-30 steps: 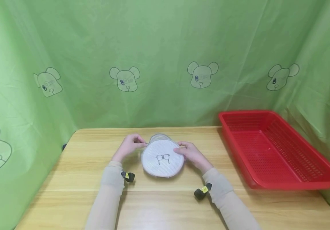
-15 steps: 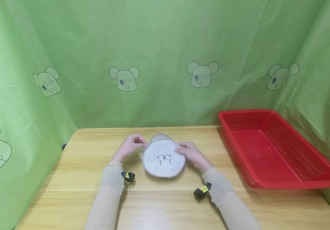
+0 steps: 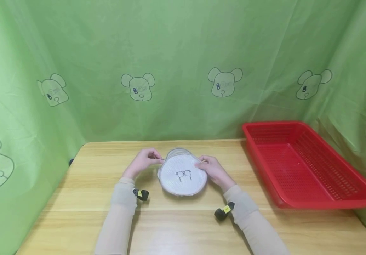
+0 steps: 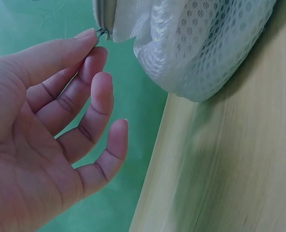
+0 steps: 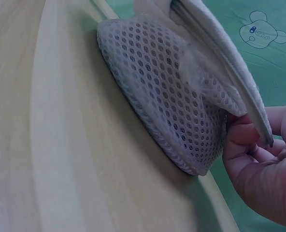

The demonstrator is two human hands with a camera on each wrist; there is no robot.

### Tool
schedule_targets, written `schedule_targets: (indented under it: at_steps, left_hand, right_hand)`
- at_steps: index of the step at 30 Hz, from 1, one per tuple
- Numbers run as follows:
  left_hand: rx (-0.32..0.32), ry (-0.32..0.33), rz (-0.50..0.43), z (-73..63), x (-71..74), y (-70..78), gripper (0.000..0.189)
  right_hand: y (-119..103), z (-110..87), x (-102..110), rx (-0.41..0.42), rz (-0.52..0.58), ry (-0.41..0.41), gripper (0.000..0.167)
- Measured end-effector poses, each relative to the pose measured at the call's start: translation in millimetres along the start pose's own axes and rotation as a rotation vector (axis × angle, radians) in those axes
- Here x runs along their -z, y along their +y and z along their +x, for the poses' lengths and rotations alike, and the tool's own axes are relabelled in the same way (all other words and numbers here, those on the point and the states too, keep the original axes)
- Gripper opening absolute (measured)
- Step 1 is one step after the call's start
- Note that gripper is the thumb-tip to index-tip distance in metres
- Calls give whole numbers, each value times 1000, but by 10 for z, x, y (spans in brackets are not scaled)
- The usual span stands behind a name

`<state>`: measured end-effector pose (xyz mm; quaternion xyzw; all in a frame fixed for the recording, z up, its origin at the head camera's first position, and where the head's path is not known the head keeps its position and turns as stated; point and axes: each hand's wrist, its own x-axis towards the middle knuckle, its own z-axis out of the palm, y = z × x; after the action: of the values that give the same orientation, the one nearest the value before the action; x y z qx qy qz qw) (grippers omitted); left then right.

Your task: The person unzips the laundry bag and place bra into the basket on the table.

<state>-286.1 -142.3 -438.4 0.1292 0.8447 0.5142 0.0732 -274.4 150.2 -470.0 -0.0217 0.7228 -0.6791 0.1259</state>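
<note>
A round white mesh laundry bag (image 3: pixel 183 184) with a bear face drawn on its top stands on the wooden table. My left hand (image 3: pixel 143 162) is at the bag's back left edge. Its thumb and index finger pinch the small metal zipper pull (image 4: pixel 101 33) at the end of the zipper band, while the other fingers are spread and half bent. On the opposite side my right hand (image 3: pixel 214 170) grips the bag's rim, thumb on the top panel. In the right wrist view, the zipper edge (image 5: pixel 230 58) stands apart from the honeycomb mesh body (image 5: pixel 152 82) below it.
A red plastic basket (image 3: pixel 267 177) with slotted walls stands at the right side of the wooden table (image 3: pixel 176 230). Green curtains (image 3: pixel 183 109) with printed bear heads hang behind the table and along both sides.
The bag's top panel has shifted and turned slightly to the right. Both hands keep their hold in nearly the same place.
</note>
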Motion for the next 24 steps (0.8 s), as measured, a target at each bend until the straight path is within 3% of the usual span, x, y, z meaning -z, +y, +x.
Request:
schedule_targets:
  at_steps: [11, 24]
  left_hand:
    - [-27, -19, 5, -22, 42, 4, 16]
    - [-16, -70, -17, -68, 77, 55, 17]
  right_hand:
    - [-14, 6, -4, -32, 54, 34, 4]
    - [-2, 32, -4, -57, 68, 56, 8]
